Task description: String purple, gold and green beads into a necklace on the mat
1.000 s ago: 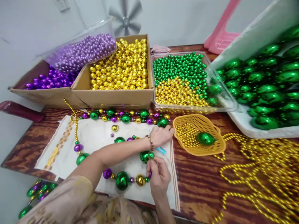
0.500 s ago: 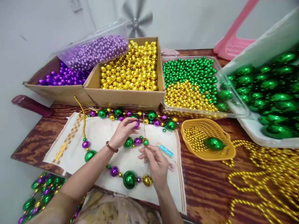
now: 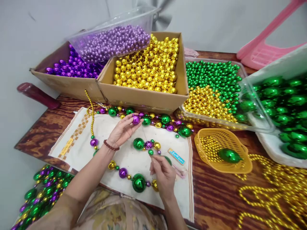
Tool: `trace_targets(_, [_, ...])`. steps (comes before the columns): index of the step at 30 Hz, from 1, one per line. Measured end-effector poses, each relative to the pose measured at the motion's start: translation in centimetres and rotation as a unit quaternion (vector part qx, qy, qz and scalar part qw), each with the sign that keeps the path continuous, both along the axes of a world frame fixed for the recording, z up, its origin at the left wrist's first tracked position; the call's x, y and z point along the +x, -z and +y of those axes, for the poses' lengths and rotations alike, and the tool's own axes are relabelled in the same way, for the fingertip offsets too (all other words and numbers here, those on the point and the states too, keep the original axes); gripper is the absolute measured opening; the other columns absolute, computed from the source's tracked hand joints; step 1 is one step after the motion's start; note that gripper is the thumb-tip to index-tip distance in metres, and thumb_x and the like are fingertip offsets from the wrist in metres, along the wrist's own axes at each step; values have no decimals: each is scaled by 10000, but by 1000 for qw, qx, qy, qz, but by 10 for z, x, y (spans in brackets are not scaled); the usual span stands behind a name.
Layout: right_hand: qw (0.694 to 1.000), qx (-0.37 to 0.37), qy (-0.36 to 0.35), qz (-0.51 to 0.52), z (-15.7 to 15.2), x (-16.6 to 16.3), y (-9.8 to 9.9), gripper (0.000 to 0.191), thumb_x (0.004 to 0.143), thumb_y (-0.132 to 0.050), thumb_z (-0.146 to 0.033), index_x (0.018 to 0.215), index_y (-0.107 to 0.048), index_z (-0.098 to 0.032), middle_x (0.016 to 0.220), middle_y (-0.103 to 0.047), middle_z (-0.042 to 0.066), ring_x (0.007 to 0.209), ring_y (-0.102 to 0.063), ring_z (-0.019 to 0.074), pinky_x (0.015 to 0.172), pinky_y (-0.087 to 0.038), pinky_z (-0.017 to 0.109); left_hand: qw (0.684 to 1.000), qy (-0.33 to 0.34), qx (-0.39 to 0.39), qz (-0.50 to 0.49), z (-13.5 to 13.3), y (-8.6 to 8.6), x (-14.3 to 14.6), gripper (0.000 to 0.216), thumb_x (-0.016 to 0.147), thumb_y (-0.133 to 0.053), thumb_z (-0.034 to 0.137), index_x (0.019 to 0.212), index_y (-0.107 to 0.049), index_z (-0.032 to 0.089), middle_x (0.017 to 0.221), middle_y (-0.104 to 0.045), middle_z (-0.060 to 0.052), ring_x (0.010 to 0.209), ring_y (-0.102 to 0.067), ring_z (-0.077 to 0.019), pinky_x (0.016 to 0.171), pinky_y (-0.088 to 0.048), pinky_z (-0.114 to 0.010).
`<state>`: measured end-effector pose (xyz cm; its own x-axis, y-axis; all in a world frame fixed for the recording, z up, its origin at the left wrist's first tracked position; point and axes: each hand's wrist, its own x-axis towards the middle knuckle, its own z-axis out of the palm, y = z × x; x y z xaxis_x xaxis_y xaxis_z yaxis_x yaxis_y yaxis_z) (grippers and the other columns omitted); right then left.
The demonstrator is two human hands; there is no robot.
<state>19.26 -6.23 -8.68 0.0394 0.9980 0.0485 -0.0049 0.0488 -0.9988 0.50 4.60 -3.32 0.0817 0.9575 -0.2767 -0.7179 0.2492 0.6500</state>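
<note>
My left hand (image 3: 125,129) is raised above the white cloth (image 3: 79,140), its fingers closed around a shiny purple bead (image 3: 136,119). A thin thread (image 3: 145,135) slants down from there toward my right hand (image 3: 163,172). The thumb and index finger of that hand pinch the thread just below a small green bead (image 3: 150,152). Beside it lie a larger green bead (image 3: 138,143), a purple bead (image 3: 148,144) and a gold bead (image 3: 157,146). Nearer me, a strung curve of beads holds a big green bead (image 3: 138,182).
Behind the cloth stand cardboard boxes of purple beads (image 3: 64,69) and gold beads (image 3: 146,70). A clear tub (image 3: 254,124) holds green and gold beads. At right are a yellow basket (image 3: 200,156) and gold bead chains (image 3: 275,188). A finished-looking strand (image 3: 165,119) runs along the cloth's back edge.
The view has shifted, so the scene sits further right. My left hand has drawn away to the left from the bead cluster with the purple bead. My right hand keeps its pinch.
</note>
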Motion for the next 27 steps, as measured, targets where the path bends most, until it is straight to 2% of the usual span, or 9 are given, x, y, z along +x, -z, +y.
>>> trace_targets(7, [998,14,-13,-59,-2,-4,3,166,937,-581,-276,917,-700,-161,525,-557,-36,422,-515,90,418,-399,194,1000,0,-30,-4,-1,-2,-4,213,878,-680,228,1076,-707,155,1010,-736,-69,988,-720,-216,1033,-526,-427])
trace_targets(19, [997,4,-11,-74,-3,-3,5,193,940,-572,-302,898,-700,-164,519,-541,-39,428,-492,91,420,-379,197,1000,17,-11,1,-4,-8,-1,249,874,-679,200,1120,-701,170,963,-732,-48,892,-729,-186,941,-572,-378])
trace_targets(27, [997,0,-16,-76,-1,-6,7,202,953,-560,-310,921,-700,-167,529,-538,-44,428,-495,89,423,-373,199,999,29,3,12,-5,-6,-1,246,872,-683,203,1116,-708,177,982,-730,-48,875,-728,-179,946,-561,-382])
